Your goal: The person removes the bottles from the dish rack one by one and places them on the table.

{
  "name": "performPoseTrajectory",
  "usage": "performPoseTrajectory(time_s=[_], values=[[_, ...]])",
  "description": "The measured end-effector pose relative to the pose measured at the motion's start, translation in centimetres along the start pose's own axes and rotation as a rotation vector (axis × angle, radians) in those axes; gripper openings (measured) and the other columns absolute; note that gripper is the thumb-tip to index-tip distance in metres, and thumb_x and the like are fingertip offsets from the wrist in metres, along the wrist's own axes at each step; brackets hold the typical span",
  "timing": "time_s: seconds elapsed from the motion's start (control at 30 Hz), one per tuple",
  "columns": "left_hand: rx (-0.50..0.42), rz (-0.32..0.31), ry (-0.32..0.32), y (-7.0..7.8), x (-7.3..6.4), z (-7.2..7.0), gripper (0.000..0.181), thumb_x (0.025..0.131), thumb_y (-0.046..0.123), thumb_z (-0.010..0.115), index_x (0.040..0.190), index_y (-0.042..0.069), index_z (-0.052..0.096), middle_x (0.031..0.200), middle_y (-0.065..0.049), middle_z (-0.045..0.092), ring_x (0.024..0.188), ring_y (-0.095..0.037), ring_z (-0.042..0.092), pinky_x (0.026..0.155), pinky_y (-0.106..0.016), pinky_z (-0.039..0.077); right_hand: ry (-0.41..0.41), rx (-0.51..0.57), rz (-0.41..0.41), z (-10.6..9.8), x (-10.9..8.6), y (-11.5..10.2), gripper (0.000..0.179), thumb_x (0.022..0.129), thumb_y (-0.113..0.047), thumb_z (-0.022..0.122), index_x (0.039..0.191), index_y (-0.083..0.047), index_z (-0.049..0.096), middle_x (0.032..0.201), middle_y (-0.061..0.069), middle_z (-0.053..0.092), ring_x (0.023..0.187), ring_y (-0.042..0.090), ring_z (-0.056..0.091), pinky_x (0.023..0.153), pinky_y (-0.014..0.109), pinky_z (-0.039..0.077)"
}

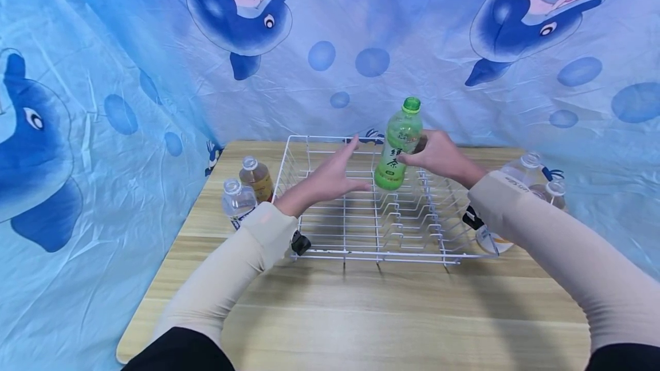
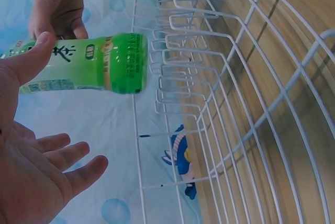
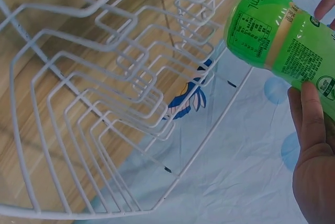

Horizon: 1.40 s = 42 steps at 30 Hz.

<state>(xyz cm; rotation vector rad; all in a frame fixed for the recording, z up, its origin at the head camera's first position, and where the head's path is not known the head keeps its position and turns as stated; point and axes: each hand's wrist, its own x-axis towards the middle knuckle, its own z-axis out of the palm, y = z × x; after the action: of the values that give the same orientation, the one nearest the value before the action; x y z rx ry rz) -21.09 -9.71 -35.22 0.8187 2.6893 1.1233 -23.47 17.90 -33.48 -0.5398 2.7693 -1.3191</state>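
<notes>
A green plastic tea bottle [image 1: 397, 150], slightly tilted and without a visible cap, is held above a white wire dish rack [image 1: 361, 210]. My right hand [image 1: 438, 153] grips it from the right side, thumb across the label. To its left, my left hand [image 1: 335, 173] is spread with thumb and fingers apart, facing the bottle. In the left wrist view the left hand's fingers [image 2: 78, 169] are extended beside the bottle [image 2: 99, 62], and its thumb overlaps the bottle; contact cannot be told. The bottle's base [image 3: 251, 25] hangs over the rack's wires in the right wrist view.
The rack stands on a wooden table [image 1: 319, 314]. Left of it are a clear bottle [image 1: 237, 202] and a brown-tinted bottle [image 1: 258, 179]. Several clear bottles [image 1: 528, 168] stand at the right, partly behind my right sleeve. A blue dolphin-print cloth [image 1: 412, 27] hangs behind.
</notes>
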Motion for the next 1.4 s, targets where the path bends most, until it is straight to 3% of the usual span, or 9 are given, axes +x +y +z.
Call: performPoseTrajectory(time_s=[0.27,0.63,0.83,1.07,1.27,1.4], values=[[-0.073,-0.028,-0.026,0.7,1.1,0.8,0.121,0.081,0.035,0.086,0.163,0.020,-0.002,0.166,-0.004,0.023,0.147,-0.030,0.032,0.119,-0.050,0.028,-0.001,0.022,0.001,0.2,-0.3,-0.5,0.037,0.087,-0.025,0.080,0.115,-0.004,0.070,0.104,0.012,0.074,0.091,0.026,0.072,0.079,0.038,0.058],[-0.069,-0.045,-0.033,1.1,2.2,1.5,0.118,0.083,0.035,0.084,0.163,0.017,-0.001,0.159,-0.006,0.036,0.144,-0.029,0.038,0.117,-0.050,0.032,-0.014,0.061,-0.004,1.0,-0.5,-1.2,0.039,0.088,-0.027,0.079,0.117,-0.005,0.069,0.105,0.012,0.074,0.091,0.026,0.071,0.078,0.040,0.058],[-0.115,-0.016,-0.028,1.3,2.3,1.7,0.115,0.083,0.032,0.084,0.164,0.016,0.003,0.156,-0.006,0.041,0.139,-0.027,0.043,0.115,-0.051,0.035,-0.022,0.115,0.014,1.1,-0.8,-1.7,0.041,0.089,-0.027,0.077,0.121,-0.003,0.068,0.110,0.014,0.073,0.097,0.026,0.070,0.082,0.038,0.057],[-0.139,0.027,-0.034,1.7,2.5,2.0,0.109,0.085,0.028,0.084,0.164,0.023,0.010,0.153,-0.006,0.044,0.136,-0.026,0.047,0.112,-0.050,0.040,-0.021,0.118,-0.013,1.2,-1.1,-1.8,0.041,0.088,-0.025,0.078,0.123,-0.006,0.067,0.110,0.011,0.073,0.097,0.025,0.070,0.083,0.038,0.057],[-0.156,0.061,-0.033,1.6,2.6,2.1,0.103,0.085,0.028,0.084,0.163,0.025,0.017,0.138,-0.003,0.055,0.120,-0.022,0.058,0.104,-0.044,0.048,-0.038,0.146,-0.044,1.5,-1.2,-1.8,0.046,0.087,-0.021,0.080,0.128,-0.008,0.064,0.115,0.010,0.071,0.100,0.026,0.069,0.086,0.041,0.057],[-0.169,0.039,-0.044,1.4,2.7,2.3,0.094,0.086,0.033,0.082,0.160,0.025,0.024,0.129,-0.002,0.059,0.111,-0.018,0.061,0.097,-0.041,0.052,-0.052,0.187,-0.076,1.7,-1.1,-1.7,0.052,0.087,-0.016,0.080,0.134,-0.007,0.060,0.120,0.012,0.069,0.104,0.027,0.068,0.090,0.041,0.057]])
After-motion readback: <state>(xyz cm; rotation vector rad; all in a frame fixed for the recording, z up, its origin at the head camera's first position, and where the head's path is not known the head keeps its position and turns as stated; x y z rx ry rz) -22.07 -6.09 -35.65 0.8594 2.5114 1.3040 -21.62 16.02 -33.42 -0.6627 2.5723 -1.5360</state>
